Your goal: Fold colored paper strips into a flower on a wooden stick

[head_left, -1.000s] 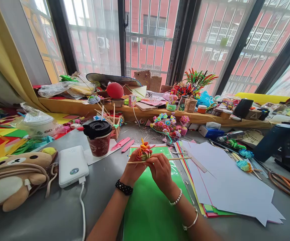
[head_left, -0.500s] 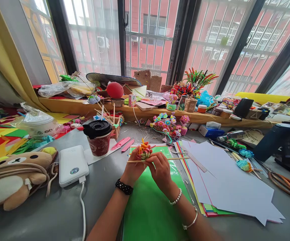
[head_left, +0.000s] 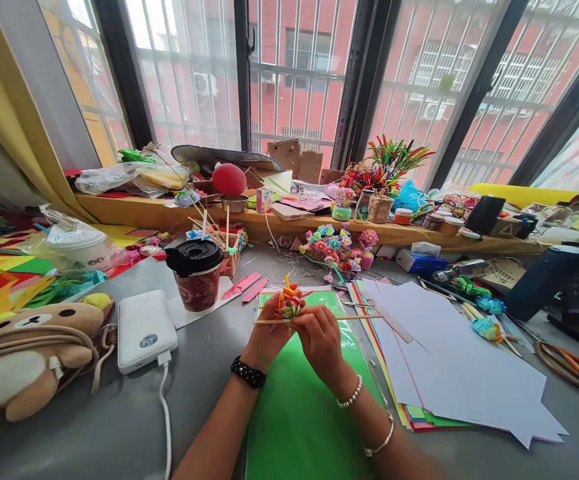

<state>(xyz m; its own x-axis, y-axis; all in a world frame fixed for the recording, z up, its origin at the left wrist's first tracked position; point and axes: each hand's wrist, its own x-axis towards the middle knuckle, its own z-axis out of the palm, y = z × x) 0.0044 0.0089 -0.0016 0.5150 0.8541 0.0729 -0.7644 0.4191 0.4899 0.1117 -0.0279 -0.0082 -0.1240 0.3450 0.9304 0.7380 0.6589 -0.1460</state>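
Note:
Over a green sheet in a clear sleeve (head_left: 309, 413), my left hand (head_left: 264, 333) is closed around a folded paper flower (head_left: 289, 305) with orange, red and green pointed petals. A thin wooden stick (head_left: 359, 317) lies crosswise just below the flower, its left end passing in front of my left palm. My right hand (head_left: 318, 331) pinches that stick close to the flower's green base, thumb and fingertips together. Whether the right fingertips also grip the flower's base, I cannot tell. Scissors (head_left: 367, 306) lie partly behind the stick.
White paper sheets (head_left: 464, 367) with a ruler (head_left: 394, 321) on top spread to the right. To the left stand a lidded coffee cup (head_left: 197, 280), a white power bank (head_left: 145, 330) and a plush bear (head_left: 34, 360). Crocheted flowers (head_left: 329, 248) sit behind my hands.
The stick's right end has shifted slightly to the right. Both hands stay in nearly the same place, still holding the flower and the stick.

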